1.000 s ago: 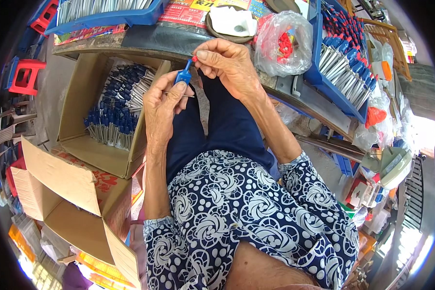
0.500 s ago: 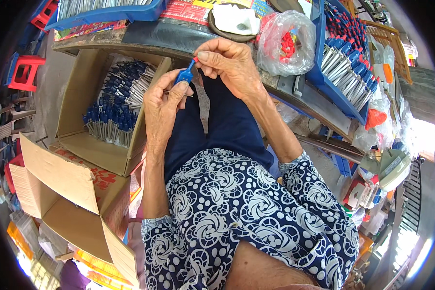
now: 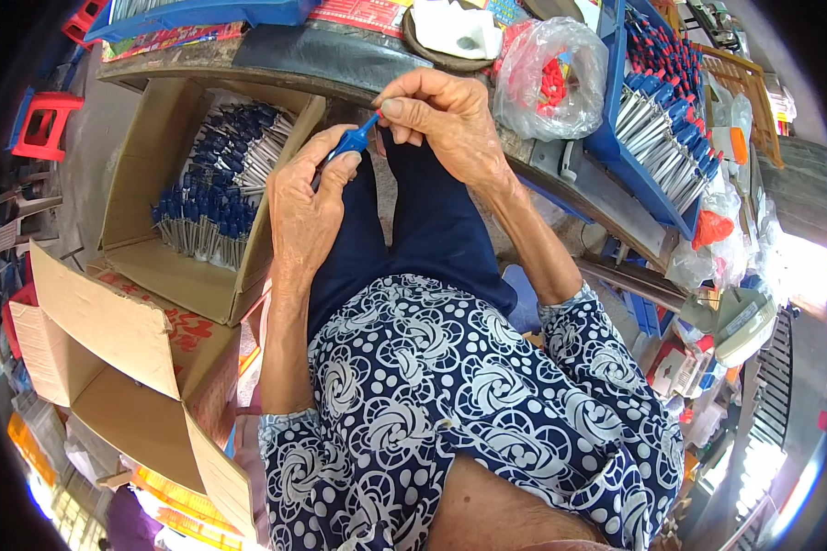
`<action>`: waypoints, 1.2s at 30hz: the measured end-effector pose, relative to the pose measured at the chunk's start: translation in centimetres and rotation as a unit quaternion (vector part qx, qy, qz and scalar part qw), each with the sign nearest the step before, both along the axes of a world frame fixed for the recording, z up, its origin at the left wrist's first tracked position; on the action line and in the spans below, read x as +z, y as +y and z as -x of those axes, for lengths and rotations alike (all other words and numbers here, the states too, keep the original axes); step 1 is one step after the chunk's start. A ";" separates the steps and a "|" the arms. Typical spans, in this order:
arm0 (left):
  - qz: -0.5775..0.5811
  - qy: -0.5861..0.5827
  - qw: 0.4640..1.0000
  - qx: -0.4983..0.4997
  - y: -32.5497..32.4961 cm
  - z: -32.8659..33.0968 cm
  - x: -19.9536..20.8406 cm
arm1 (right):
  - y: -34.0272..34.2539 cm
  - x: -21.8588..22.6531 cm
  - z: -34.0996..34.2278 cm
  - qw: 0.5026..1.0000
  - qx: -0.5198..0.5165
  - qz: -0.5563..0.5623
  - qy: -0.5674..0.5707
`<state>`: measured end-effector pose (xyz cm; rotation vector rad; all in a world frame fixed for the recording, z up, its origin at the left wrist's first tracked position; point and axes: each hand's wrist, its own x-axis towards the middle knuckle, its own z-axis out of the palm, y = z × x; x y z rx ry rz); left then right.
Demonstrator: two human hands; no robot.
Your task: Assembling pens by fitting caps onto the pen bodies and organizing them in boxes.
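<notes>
Between thumb and fingers, my left hand (image 3: pixel 305 207) holds a small blue plastic handle (image 3: pixel 354 140) that narrows to a slim neck at its upper right. My right hand (image 3: pixel 455 119) is closed in a pinch at the end of that neck, where a little red shows at the fingertips. What exactly lies inside the pinch is hidden. Both hands are above my lap, just in front of the table edge. Left of them stands a cardboard box (image 3: pixel 138 184) with many blue-handled metal rods (image 3: pixel 202 216) stacked in it.
A clear plastic bag (image 3: pixel 515 96) with small red pieces lies on the table (image 3: pixel 340 60). To its right, a blue tray (image 3: pixel 606 151) holds blue-handled rods, many with red ends. Another blue tray (image 3: pixel 211 16) sits far left. An opened carton (image 3: pixel 110 321) stands near left.
My left hand has turned slightly and the blue handle now points up more to the right. The thin metal rod seen by my left fingers earlier no longer shows. The view has shifted slightly.
</notes>
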<state>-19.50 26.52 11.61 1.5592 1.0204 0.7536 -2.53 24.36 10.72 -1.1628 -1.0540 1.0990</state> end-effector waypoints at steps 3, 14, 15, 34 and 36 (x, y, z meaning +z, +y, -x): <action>-0.047 0.026 0.999 -0.006 0.1 0.1 -0.4 | 0.0 -0.2 0.0 1.000 0.002 0.003 -0.016; -0.110 0.023 0.994 -0.009 -0.3 -0.1 -0.9 | -0.2 -0.7 0.0 1.000 0.014 0.007 -0.025; -0.108 0.023 0.994 -0.009 -0.3 -0.1 -0.9 | -0.2 -0.7 0.1 1.000 0.009 0.012 -0.015; -0.094 0.030 0.991 -0.084 -1.5 3.3 -1.7 | -2.8 -2.2 -0.2 0.958 0.168 0.138 0.185; -0.103 0.032 0.991 -0.085 -1.8 3.3 -1.7 | -3.1 -2.2 -0.1 0.955 0.171 0.142 0.197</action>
